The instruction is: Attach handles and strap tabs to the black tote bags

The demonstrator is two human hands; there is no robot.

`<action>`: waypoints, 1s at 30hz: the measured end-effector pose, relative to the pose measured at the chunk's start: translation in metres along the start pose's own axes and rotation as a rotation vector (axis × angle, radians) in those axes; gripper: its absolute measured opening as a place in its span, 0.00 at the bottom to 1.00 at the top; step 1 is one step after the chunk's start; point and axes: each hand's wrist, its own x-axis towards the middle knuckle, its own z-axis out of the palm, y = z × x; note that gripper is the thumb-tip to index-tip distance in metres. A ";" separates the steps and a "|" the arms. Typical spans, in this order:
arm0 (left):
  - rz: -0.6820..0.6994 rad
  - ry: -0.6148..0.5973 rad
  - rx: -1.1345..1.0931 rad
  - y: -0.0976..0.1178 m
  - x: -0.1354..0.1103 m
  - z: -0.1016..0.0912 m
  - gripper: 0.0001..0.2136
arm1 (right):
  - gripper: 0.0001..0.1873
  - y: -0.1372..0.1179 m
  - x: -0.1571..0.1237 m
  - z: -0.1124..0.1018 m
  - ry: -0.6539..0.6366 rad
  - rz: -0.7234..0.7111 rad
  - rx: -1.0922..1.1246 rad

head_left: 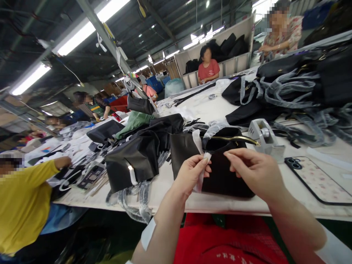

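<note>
A black bag point(220, 172) with a gold zipper point(236, 138) stands on the white table point(209, 205) in front of me. My left hand point(191, 172) pinches a strip of white wrapping paper point(198, 145) that runs up over the bag's front. My right hand point(254, 172) is curled against the bag's front just right of the strip, its fingertips bent inward and pressed on the black surface; what they grip is hidden.
A tape dispenser point(265, 139) and a phone point(319, 179) lie to the right. Piles of black bags point(137, 154) with wrapped handles point(291, 88) fill the table left and far right. A person in yellow point(24, 198) sits at left; others work farther along.
</note>
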 end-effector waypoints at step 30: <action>0.004 0.022 0.041 -0.006 0.005 -0.003 0.19 | 0.19 0.173 0.038 -0.117 0.202 0.300 -0.313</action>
